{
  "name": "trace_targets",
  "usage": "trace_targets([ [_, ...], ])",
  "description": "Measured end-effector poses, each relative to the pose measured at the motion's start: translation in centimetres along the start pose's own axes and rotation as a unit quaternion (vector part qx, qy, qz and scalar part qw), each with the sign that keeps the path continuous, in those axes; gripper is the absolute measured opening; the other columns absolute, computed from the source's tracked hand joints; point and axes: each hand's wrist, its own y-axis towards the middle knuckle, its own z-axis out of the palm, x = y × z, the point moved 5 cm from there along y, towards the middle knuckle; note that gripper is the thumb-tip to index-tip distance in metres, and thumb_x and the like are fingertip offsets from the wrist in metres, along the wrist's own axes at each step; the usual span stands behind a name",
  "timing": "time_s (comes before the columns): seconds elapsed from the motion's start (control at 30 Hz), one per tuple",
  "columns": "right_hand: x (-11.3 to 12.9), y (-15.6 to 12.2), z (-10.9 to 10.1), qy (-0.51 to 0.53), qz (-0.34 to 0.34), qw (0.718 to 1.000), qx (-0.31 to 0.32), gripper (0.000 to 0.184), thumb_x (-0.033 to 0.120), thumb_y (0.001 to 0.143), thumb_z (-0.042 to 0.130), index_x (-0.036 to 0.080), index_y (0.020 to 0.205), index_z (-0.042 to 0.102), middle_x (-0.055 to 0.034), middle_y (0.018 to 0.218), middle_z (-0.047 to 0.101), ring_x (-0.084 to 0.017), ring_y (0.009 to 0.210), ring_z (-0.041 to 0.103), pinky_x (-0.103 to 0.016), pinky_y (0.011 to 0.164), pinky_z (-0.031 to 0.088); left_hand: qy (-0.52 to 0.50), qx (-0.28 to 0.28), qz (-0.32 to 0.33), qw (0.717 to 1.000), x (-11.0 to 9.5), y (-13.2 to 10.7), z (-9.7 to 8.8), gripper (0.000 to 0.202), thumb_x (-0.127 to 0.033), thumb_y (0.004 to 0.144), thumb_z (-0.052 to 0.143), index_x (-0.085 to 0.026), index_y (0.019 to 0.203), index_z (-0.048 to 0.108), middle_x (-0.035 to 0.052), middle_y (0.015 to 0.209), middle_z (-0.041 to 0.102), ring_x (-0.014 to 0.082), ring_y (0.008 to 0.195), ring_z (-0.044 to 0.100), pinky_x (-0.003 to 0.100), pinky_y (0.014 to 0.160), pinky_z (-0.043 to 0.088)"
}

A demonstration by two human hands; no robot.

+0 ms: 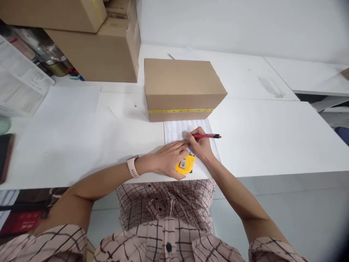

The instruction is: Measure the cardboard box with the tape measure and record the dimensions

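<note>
My right hand [202,145] is closed around a red and black pen [207,136], its writing end down at a printed sheet of paper [174,130] covered in rows of small text. Between the thumb and index finger of my left hand [170,158] sits a yellow tape measure [184,165]. The other fingers of that hand lie across the sheet, close to my right fingertips. Just beyond both hands a closed cardboard box [185,78] with a strip of yellow tape stands over the sheet's far part. The pen tip is hidden by my fingers.
Larger cardboard boxes [109,51] are stacked at the back left. White sheets [62,112] lie on the left of the white table [261,138], with a dark phone-like object [5,156] at its left edge. The table's front edge runs just below my hands.
</note>
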Motion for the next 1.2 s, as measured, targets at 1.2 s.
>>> trace_targets([
  [1.2,-0.28,0.18,-0.04,-0.076,-0.021,0.997,-0.017,0.026,0.028,0.086,0.063,0.025,0.069,0.043,0.0052,0.061,0.046,-0.013,0.059,0.043,-0.029,0.057,0.038,0.017,-0.094,0.034,0.995,0.51,-0.16,0.85,0.072,-0.054,0.073,0.076,-0.008,0.126,0.060,0.0255,0.132,0.066,0.0407,0.130,0.059,0.056,0.115,0.043],
])
